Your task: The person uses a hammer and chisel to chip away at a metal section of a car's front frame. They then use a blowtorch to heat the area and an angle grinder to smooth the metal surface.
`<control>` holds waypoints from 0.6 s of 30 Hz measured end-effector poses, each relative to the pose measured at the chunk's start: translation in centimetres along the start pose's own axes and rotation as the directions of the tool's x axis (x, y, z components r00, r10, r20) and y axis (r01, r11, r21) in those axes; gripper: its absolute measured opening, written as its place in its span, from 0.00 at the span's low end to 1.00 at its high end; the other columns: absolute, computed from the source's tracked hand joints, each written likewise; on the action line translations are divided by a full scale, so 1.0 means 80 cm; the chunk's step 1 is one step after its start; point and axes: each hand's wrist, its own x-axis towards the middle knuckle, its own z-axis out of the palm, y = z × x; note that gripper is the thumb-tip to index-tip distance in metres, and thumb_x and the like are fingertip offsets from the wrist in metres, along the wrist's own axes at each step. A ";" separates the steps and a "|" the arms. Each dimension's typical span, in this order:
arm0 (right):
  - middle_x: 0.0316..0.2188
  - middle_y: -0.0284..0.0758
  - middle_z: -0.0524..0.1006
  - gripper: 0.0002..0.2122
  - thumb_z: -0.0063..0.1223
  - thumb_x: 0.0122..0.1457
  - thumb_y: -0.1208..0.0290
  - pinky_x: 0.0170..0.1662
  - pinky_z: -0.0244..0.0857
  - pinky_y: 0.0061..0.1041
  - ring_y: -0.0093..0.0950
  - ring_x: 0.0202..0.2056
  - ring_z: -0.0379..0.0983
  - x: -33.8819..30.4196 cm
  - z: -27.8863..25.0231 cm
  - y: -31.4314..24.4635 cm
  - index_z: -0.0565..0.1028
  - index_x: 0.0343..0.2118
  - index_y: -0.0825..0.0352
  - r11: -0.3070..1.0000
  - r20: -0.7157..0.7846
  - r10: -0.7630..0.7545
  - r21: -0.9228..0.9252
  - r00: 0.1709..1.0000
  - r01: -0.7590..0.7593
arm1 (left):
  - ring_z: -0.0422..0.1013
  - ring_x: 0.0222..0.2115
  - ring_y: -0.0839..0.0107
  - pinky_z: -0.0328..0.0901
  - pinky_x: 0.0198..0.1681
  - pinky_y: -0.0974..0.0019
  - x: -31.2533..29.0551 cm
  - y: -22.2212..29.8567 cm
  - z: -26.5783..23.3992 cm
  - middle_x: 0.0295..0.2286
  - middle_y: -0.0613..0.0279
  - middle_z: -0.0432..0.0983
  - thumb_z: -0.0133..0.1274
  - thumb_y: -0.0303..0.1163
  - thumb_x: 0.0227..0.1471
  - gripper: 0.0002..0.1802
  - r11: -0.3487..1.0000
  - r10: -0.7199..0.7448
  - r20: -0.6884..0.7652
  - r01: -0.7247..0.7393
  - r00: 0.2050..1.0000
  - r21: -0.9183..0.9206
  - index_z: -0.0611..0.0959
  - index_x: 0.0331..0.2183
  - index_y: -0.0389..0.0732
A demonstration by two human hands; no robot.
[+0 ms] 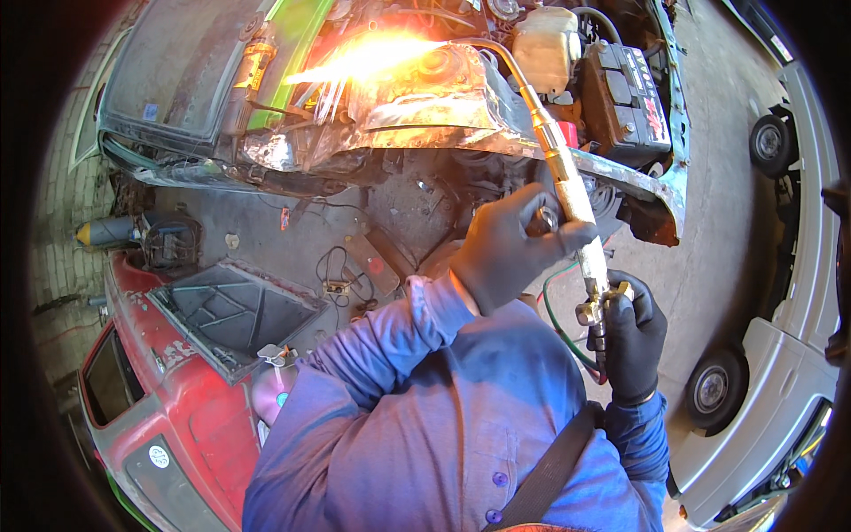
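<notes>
A lit gas torch (568, 177) slants up across the view, its thin bent tip throwing a bright orange flame (372, 60) leftward over rusty car bodywork (425, 111). My right hand (636, 341), in a black glove, is closed round the torch's lower end beside its brass valve knobs (589, 313). Higher up, my black-gloved left hand (519, 248) is curled beside the torch handle, thumb against or very near it. A small round metal piece (547, 218) shows between its fingers; its kind is unclear. Red and green hoses (567, 341) hang below the torch.
A car battery (626, 102) and a whitish plastic tank (545, 51) sit right of the flame. What looks like a yellow-and-black grinder (253, 73) lies at left. Cables and a loose panel (232, 310) lie below, near a red car (199, 417). A white vehicle (767, 372) stands right.
</notes>
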 end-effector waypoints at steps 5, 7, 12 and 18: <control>0.43 0.34 0.83 0.19 0.54 0.77 0.60 0.45 0.74 0.23 0.20 0.41 0.78 0.007 -0.016 0.000 0.79 0.57 0.73 0.999 0.003 0.031 -0.010 1.000 -0.031 | 0.79 0.30 0.56 0.73 0.33 0.56 -0.017 0.002 0.000 0.31 0.60 0.82 0.79 0.43 0.48 0.29 0.768 0.544 0.243 -0.593 0.803 0.240 0.88 0.49 0.42; 0.43 0.34 0.83 0.20 0.54 0.77 0.59 0.47 0.73 0.24 0.20 0.41 0.78 0.008 -0.020 0.000 0.79 0.57 0.73 0.997 -0.006 -0.040 -0.066 0.999 0.040 | 0.79 0.29 0.59 0.72 0.32 0.55 -0.017 -0.003 0.013 0.30 0.61 0.81 0.79 0.44 0.47 0.31 0.707 0.597 0.268 -0.654 0.756 0.268 0.87 0.50 0.42; 0.45 0.35 0.83 0.23 0.55 0.77 0.54 0.51 0.73 0.26 0.21 0.44 0.78 0.011 -0.020 0.000 0.78 0.58 0.73 0.995 -0.008 -0.066 -0.071 0.998 0.065 | 0.78 0.29 0.59 0.71 0.31 0.54 -0.014 -0.019 0.030 0.30 0.60 0.80 0.79 0.45 0.45 0.36 0.602 0.680 0.280 -0.734 0.678 0.316 0.86 0.54 0.41; 0.45 0.36 0.83 0.26 0.56 0.77 0.50 0.52 0.73 0.27 0.22 0.45 0.77 0.013 -0.022 -0.001 0.78 0.58 0.74 0.991 -0.005 -0.106 -0.086 0.994 0.105 | 0.78 0.30 0.59 0.71 0.32 0.54 -0.014 -0.028 0.032 0.33 0.59 0.80 0.79 0.41 0.43 0.39 0.620 0.670 0.282 -0.726 0.687 0.298 0.85 0.56 0.38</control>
